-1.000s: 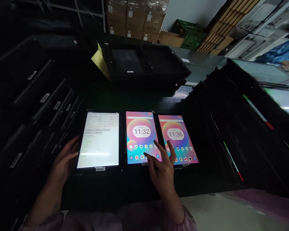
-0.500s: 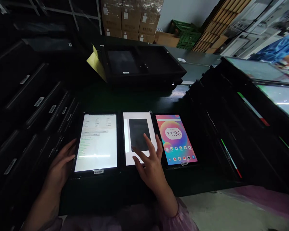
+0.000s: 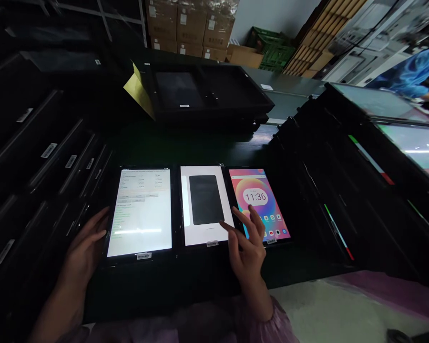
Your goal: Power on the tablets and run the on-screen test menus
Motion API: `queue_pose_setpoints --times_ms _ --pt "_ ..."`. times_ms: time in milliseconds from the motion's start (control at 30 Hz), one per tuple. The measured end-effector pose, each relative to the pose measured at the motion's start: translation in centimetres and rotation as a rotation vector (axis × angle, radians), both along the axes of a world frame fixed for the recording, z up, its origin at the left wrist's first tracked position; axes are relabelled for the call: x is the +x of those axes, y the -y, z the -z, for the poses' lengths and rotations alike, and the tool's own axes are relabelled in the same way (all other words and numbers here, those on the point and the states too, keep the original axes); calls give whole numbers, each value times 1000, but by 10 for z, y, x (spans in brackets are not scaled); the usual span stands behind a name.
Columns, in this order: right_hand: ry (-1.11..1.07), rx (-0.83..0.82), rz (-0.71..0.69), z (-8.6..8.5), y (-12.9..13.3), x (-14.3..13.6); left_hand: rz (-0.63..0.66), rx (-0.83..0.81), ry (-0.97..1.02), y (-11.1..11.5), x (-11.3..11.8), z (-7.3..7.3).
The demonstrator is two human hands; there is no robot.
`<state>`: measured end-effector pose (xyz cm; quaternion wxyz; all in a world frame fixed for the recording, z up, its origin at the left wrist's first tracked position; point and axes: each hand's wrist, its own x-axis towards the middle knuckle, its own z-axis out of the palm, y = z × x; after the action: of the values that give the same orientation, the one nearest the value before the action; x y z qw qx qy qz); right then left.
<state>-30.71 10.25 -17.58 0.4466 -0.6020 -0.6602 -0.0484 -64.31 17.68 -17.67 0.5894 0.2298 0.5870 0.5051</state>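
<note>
Across the middle of the frame we see a left tablet (image 3: pixel 145 214) with a page of text, a middle tablet (image 3: pixel 206 200) showing a dark rectangle on white, and a right tablet (image 3: pixel 256 194) reading 11:36. Our left hand (image 3: pixel 84 250), lower left, is half curled at the left tablet's outer edge; we cannot tell whether it grips. Our right hand (image 3: pixel 248 250), lower center, holds nothing, its fingers loosely spread, one fingertip over the middle tablet's lower right; we cannot tell whether it touches. At upper center, a yellow sheet (image 3: pixel 139 93) leans beside a black panel (image 3: pixel 225 88).
</note>
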Motion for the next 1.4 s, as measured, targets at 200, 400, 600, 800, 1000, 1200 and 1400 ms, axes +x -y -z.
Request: queue_pose_setpoints --times_ms 200,400,600,800,1000,1200,1400 --pt "34 9 83 11 17 21 1 18 -5 0 -1 1" --pt "48 -32 4 6 16 11 8 6 -30 1 0 1" --pt "104 -114 -97 0 5 -9 15 12 -31 1 3 -3" --pt "100 -119 -105 -1 0 -16 31 0 -25 1 -1 -3" --pt "74 -53 -151 4 12 -2 33 2 -57 2 1 -4" --pt "124 -148 20 10 8 3 32 -6 -70 1 3 -5" --pt "13 -35 -15 0 6 2 17 -5 -68 0 2 -4"
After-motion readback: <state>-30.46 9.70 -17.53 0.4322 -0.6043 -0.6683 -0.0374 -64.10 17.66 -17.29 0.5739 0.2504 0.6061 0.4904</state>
